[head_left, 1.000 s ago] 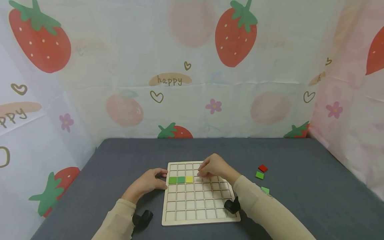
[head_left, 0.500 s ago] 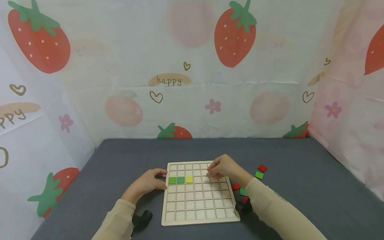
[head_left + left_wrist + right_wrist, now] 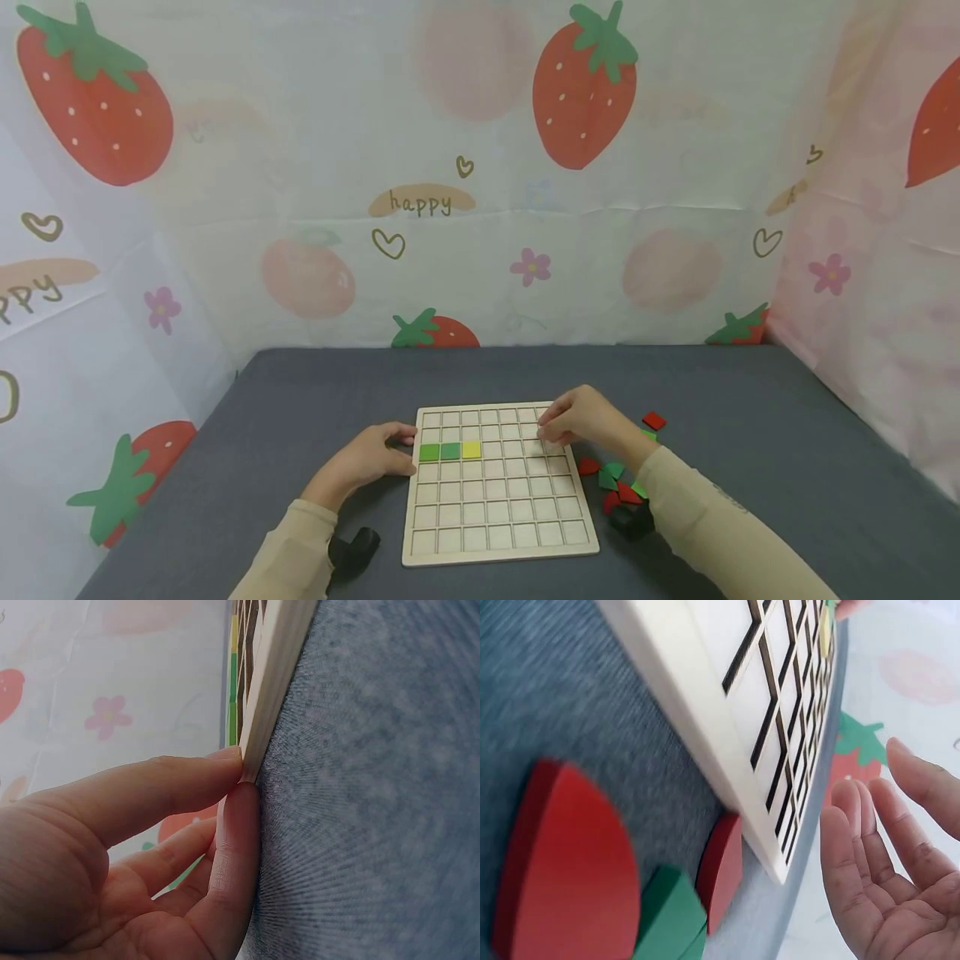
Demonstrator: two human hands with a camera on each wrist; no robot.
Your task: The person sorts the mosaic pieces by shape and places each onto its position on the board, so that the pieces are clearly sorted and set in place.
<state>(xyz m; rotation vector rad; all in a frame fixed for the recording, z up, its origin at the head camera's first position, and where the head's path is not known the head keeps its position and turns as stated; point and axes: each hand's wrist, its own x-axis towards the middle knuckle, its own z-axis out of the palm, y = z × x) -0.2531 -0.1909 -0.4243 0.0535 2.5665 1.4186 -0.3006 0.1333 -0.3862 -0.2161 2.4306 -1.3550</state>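
Note:
A pale wooden grid board (image 3: 472, 513) lies on the dark cloth. In its third row from the back, at the left, sit a light green tile (image 3: 429, 452), a darker green tile (image 3: 450, 452) and a yellow tile (image 3: 471, 450). My left hand (image 3: 363, 458) touches the board's left edge, thumb and fingers spread apart along it; fingertips meet the rim in the left wrist view. Over the back right part of the board hovers my right hand (image 3: 588, 417). In the right wrist view its thumb stands apart from loosely bent fingers (image 3: 840, 870), with nothing between them.
Right of the board lie several loose pieces, among them a red piece (image 3: 588, 467), a green piece (image 3: 612, 472) and a rounded red piece (image 3: 577, 870). Farther back is another red tile (image 3: 654, 420). A strawberry-print curtain (image 3: 450, 108) stands behind the table.
My right hand has moved rightward across the board. Loose red and green pieces beside the board, hidden earlier by the right arm, now show. The left hand stays at the edge.

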